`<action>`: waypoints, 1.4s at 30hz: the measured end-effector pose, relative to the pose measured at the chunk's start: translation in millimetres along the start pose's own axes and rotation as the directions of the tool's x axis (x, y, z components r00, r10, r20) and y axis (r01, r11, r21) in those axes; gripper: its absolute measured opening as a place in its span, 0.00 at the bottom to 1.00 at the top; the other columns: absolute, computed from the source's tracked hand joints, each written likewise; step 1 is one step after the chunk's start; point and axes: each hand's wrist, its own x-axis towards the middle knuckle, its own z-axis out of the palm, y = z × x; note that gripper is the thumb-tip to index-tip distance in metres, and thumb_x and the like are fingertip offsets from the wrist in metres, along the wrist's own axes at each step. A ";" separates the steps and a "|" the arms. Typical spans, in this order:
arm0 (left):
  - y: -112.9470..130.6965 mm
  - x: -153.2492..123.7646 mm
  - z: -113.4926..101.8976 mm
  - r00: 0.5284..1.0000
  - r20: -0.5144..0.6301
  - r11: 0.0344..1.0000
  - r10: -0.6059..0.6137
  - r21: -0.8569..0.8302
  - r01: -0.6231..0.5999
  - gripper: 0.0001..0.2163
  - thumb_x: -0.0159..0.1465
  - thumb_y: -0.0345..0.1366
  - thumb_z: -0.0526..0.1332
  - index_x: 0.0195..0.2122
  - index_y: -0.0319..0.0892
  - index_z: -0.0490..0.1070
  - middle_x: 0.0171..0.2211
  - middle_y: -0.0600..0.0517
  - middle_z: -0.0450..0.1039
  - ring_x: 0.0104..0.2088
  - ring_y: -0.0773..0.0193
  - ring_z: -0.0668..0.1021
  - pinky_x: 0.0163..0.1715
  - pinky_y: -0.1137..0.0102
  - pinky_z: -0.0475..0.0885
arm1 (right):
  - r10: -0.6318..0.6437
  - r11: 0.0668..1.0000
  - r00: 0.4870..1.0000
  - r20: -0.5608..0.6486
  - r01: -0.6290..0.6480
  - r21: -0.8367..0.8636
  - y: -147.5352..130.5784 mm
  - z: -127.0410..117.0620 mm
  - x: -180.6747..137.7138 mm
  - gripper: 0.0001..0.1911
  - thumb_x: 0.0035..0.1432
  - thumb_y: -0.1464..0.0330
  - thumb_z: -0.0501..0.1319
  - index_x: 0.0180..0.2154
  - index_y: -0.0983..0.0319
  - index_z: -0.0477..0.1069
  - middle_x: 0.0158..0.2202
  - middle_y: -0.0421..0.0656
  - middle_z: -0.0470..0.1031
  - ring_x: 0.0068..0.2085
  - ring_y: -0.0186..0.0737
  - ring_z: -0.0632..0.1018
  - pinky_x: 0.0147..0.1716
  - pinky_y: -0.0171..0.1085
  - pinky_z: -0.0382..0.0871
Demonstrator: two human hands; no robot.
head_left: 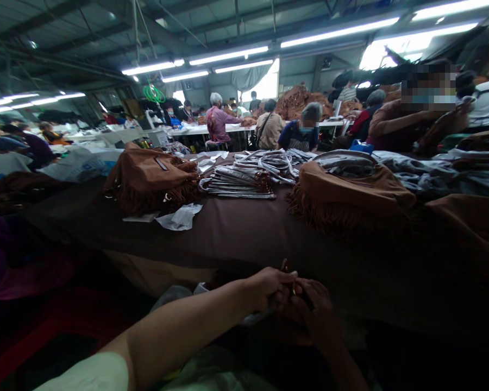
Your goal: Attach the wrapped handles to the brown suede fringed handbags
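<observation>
Two hands close together in head view; left hand pinches small brown piece, in front of table; right hand curls beside it, too dark to tell grip; piece looks unfinished; wrapped straps lie stacked; cannot tell how many done or left.

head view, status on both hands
Left hand pinching brown piece with gold-coloured metal. Right hand against it, grip too dark to tell. Fringed brown bags on table beyond, apart from hands.
</observation>
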 end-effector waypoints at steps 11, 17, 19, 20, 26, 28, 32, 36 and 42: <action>-10.9 1.0 1.3 0.976 -0.112 0.981 0.189 0.058 -0.183 0.15 0.52 0.44 0.68 0.25 0.35 0.71 0.13 0.61 0.53 0.13 0.76 0.56 0.15 0.76 0.51 | -0.009 1.000 0.998 0.056 0.010 -0.018 3.2 -1.0 0.1 0.16 0.62 0.58 0.54 0.48 0.57 0.70 0.46 0.46 0.74 0.49 0.48 0.73 0.48 0.50 0.67; 1.4 0.6 -2.2 1.000 -0.009 1.000 0.016 0.019 -0.016 0.12 0.55 0.40 0.64 0.25 0.36 0.70 0.13 0.61 0.52 0.13 0.76 0.55 0.15 0.76 0.55 | -0.061 0.998 0.997 0.043 0.063 -0.028 2.4 -0.7 -1.1 0.16 0.63 0.61 0.54 0.51 0.57 0.67 0.48 0.46 0.73 0.50 0.47 0.72 0.49 0.50 0.67; 3.9 -0.5 -3.7 1.000 0.013 0.998 -0.002 0.067 0.001 0.13 0.54 0.42 0.65 0.25 0.36 0.70 0.13 0.61 0.54 0.13 0.75 0.55 0.15 0.76 0.55 | -0.076 0.997 0.997 0.031 0.076 -0.010 1.7 2.2 -2.7 0.16 0.63 0.61 0.53 0.51 0.57 0.66 0.48 0.46 0.72 0.50 0.47 0.71 0.49 0.49 0.67; 4.4 -0.9 -4.0 1.000 0.017 0.995 0.015 0.103 -0.017 0.14 0.53 0.44 0.66 0.25 0.36 0.70 0.14 0.60 0.55 0.13 0.75 0.56 0.15 0.76 0.55 | -0.082 0.997 0.996 0.018 0.082 0.000 1.7 3.9 -3.7 0.16 0.63 0.61 0.53 0.51 0.58 0.65 0.48 0.47 0.72 0.50 0.47 0.71 0.49 0.50 0.67; 9.4 -15.4 2.4 0.951 -0.136 0.875 0.278 0.444 -0.192 0.26 0.51 0.61 0.62 0.28 0.38 0.69 0.16 0.60 0.56 0.15 0.74 0.57 0.17 0.74 0.52 | -0.029 1.000 0.998 -0.054 0.030 0.009 4.1 10.8 -6.4 0.16 0.64 0.62 0.53 0.52 0.58 0.64 0.49 0.48 0.70 0.51 0.48 0.70 0.48 0.50 0.68; 16.3 -27.5 5.2 0.908 -0.123 0.754 0.401 0.608 -0.251 0.30 0.56 0.65 0.53 0.30 0.38 0.70 0.18 0.58 0.58 0.18 0.72 0.59 0.19 0.74 0.53 | -0.019 1.000 0.999 -0.041 0.019 0.018 3.9 10.2 -5.5 0.16 0.64 0.62 0.53 0.52 0.58 0.64 0.49 0.47 0.70 0.52 0.48 0.69 0.49 0.50 0.68; 30.0 -50.6 6.6 0.867 0.041 0.419 0.497 0.864 -0.281 0.28 0.61 0.61 0.49 0.33 0.38 0.73 0.25 0.54 0.66 0.26 0.69 0.67 0.24 0.75 0.58 | -0.048 0.998 0.998 -0.035 0.050 0.041 3.3 7.6 -4.6 0.16 0.64 0.61 0.52 0.51 0.56 0.65 0.49 0.47 0.70 0.51 0.48 0.70 0.49 0.50 0.68; 30.7 -56.2 2.9 0.938 0.041 0.400 0.344 0.898 -0.186 0.16 0.58 0.49 0.60 0.35 0.40 0.74 0.24 0.56 0.69 0.25 0.69 0.69 0.23 0.76 0.61 | -0.060 0.997 0.998 -0.002 0.060 0.056 4.0 5.6 -4.8 0.16 0.64 0.61 0.52 0.52 0.56 0.65 0.49 0.46 0.70 0.51 0.47 0.71 0.49 0.49 0.69; 29.1 -56.7 4.4 0.983 0.037 0.529 0.177 0.839 -0.127 0.09 0.58 0.37 0.57 0.36 0.40 0.74 0.23 0.54 0.71 0.20 0.70 0.71 0.19 0.77 0.63 | -0.055 0.994 0.998 0.000 0.055 0.093 -0.1 5.9 -3.2 0.16 0.63 0.62 0.54 0.52 0.56 0.65 0.49 0.46 0.71 0.51 0.46 0.70 0.49 0.49 0.68</action>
